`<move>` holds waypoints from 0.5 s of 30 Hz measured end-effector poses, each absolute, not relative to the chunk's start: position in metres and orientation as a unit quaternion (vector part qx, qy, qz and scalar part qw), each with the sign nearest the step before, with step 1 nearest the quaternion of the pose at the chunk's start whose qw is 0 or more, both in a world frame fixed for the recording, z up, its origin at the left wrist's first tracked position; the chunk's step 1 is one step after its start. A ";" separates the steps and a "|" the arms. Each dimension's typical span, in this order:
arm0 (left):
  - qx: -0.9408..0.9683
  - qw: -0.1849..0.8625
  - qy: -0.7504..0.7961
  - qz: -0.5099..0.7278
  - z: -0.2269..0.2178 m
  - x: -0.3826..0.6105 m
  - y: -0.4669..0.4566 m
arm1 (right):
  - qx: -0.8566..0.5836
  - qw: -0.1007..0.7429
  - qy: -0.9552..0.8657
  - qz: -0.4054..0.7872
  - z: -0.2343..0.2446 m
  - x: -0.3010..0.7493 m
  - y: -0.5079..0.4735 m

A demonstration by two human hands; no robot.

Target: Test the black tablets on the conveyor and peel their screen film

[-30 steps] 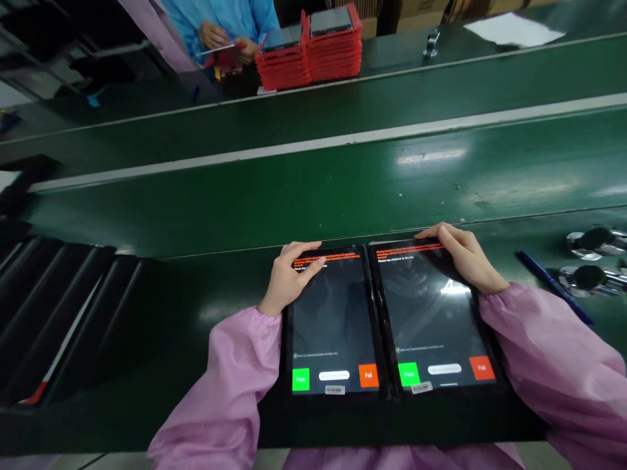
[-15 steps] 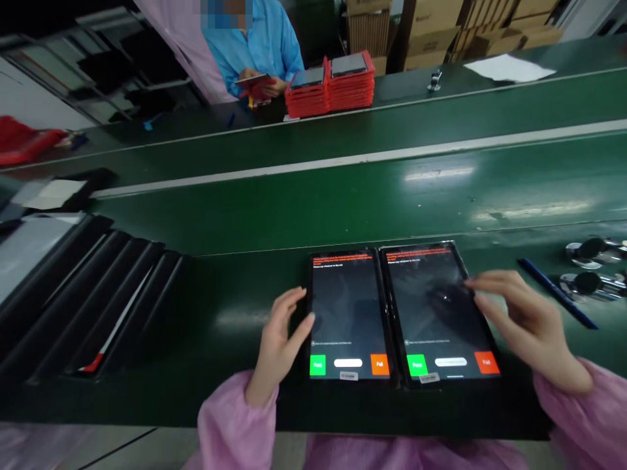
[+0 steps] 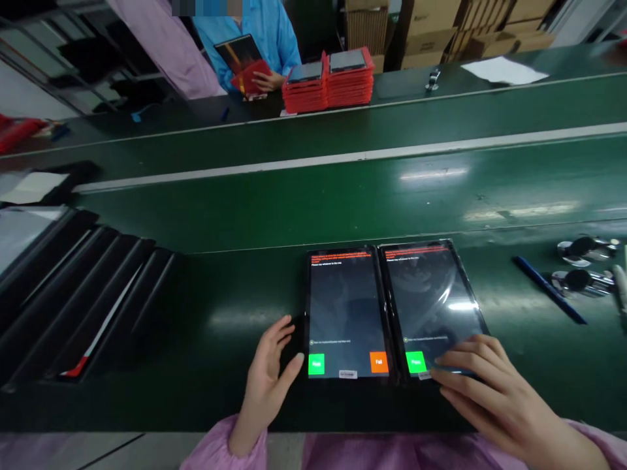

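Note:
Two tablets lie side by side on the green bench in front of me, screens lit. The left tablet point(image 3: 347, 313) shows a green button, an orange Fail button and red text at the top. On the right tablet point(image 3: 426, 294) the green button shows, while my fingers cover the lower right part. My left hand point(image 3: 269, 365) rests beside the left tablet's lower left edge, fingers apart, holding nothing. My right hand point(image 3: 490, 391) reaches over the right tablet's bottom edge, fingers stretched out near its small label point(image 3: 424, 376); whether the fingertips press the screen is unclear.
Several dark tablets or cases point(image 3: 93, 287) lean in a row at left. A blue pen point(image 3: 548, 288) and shiny metal clips point(image 3: 582, 282) lie at right. Across the bench, a person in blue point(image 3: 279, 39) holds a tablet and red piece beside red stacks point(image 3: 328, 85).
My right hand has moved from the right tablet's right edge down to its lower edge. My left hand has drawn slightly away. The white bar on the left screen has disappeared.

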State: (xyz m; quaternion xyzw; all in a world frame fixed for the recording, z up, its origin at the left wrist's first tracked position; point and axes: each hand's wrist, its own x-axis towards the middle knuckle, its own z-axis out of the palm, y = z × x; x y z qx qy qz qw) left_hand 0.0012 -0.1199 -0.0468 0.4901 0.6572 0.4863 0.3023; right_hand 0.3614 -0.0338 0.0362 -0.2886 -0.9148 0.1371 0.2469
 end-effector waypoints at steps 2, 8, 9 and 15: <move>0.514 0.280 0.647 0.488 -0.038 -0.008 -0.115 | -0.288 0.208 -0.929 0.101 0.033 0.361 -0.038; 0.696 0.134 0.630 0.317 -0.010 -0.023 -0.040 | -0.286 0.179 -0.938 0.073 0.035 0.345 0.017; 0.716 0.116 0.623 0.293 -0.008 -0.021 -0.021 | -0.306 0.179 -0.933 0.066 0.034 0.339 0.036; 0.741 0.053 0.634 0.216 -0.012 -0.002 0.028 | -0.403 0.119 -0.907 -0.019 0.018 0.309 0.095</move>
